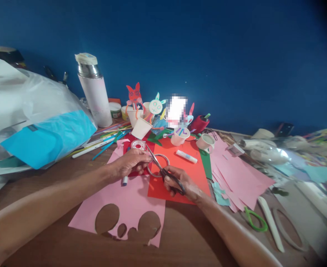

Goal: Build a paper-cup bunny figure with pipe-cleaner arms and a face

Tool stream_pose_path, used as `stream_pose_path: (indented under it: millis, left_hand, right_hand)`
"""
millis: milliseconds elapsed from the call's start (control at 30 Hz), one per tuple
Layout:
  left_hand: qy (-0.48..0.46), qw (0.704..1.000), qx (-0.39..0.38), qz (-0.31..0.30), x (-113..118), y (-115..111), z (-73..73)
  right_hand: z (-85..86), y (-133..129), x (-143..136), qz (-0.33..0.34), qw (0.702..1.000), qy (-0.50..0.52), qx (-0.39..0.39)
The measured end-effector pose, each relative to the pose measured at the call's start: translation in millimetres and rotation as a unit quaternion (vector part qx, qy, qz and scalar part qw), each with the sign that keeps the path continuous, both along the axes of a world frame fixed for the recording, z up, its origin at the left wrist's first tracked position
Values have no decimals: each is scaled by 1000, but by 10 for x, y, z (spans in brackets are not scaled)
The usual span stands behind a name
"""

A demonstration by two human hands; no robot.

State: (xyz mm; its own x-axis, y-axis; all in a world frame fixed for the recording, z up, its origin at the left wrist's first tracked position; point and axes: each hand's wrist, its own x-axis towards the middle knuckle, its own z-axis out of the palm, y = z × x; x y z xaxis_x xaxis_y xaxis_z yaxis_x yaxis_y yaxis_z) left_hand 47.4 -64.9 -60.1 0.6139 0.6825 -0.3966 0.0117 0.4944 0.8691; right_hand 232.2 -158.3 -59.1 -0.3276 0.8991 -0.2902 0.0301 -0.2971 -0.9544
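My right hand (181,181) is closed around the black handles of a pair of scissors (157,164). The metal blades point up and to the left, toward my left hand. My left hand (137,162) is pinched shut beside the blade tips; whatever lies between its fingers is too small to make out. Below the hands are an orange-red sheet (191,189) and a pink sheet (96,211) with several round holes cut in it. A grey ring (167,160) lies behind the scissors. Just behind my left hand is a white tape roll (138,145). A capped marker (124,181) lies under it.
Behind stand paper cups with a red paper face (134,95) and a white rabbit face (156,106), a mug (205,142) and a flask (93,92). A glue stick (186,156) lies on the red sheet. Pink sheets (243,174) lie right; a plastic bag (52,92) bulges left.
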Motion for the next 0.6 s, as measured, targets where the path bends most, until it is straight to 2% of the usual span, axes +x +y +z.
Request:
stream_pose_path:
  millis: [300,600]
  left_hand:
    - [-23,1000,-7,-4,-15,15,-67]
    - [-13,1000,-1,-7,10,-31,-17]
  right_hand:
    - [6,6,10,0,1000,-18,-2]
    - [7,5,-9,-26,999,-9,22]
